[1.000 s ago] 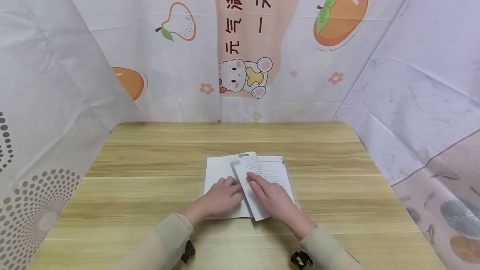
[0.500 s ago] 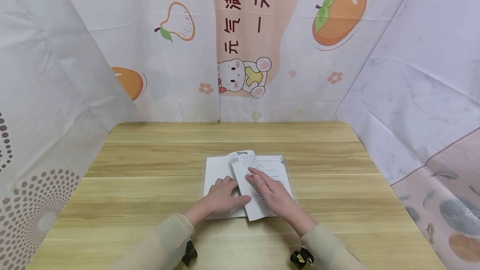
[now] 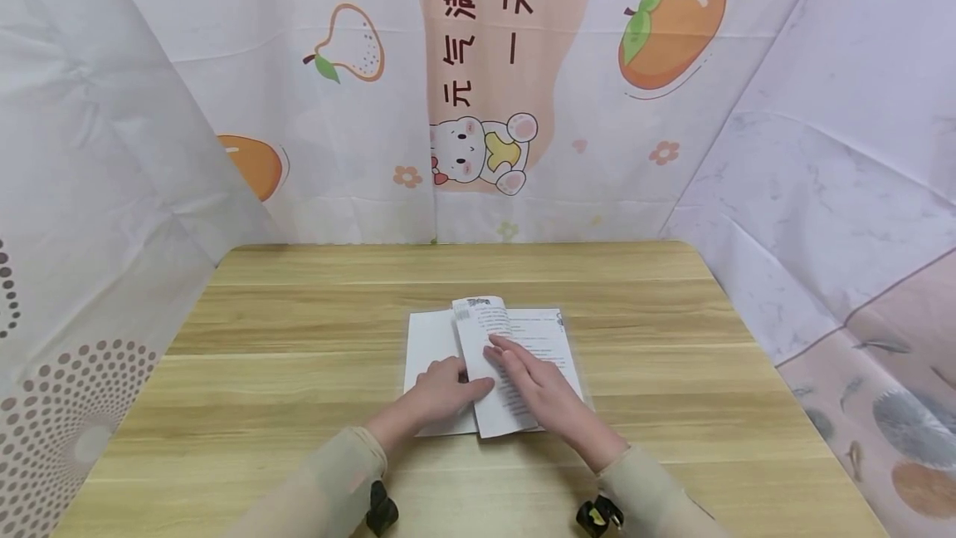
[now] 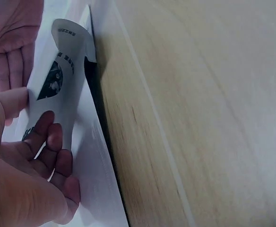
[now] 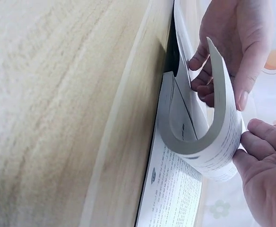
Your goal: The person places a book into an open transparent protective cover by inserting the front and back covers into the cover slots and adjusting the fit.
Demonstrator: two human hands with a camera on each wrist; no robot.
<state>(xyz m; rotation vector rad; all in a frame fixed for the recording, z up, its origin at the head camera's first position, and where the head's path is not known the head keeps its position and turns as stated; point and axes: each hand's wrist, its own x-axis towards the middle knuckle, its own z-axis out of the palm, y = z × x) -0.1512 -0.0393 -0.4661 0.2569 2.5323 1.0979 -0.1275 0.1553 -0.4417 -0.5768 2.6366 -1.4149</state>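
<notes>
book [image 3: 427, 335] lies opened flat on the table [image 3: 299, 372], near side, middle. left hand [image 3: 443, 388]: grip pinches its curled-up pages [image 3: 474, 330], thumb against fingers; right hand [image 3: 543, 388]: fingers straight, touching the pages from the right.

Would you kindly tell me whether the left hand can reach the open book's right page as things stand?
Probably not directly: the bent pages and the right hand lie between the left hand and the right page.
</notes>
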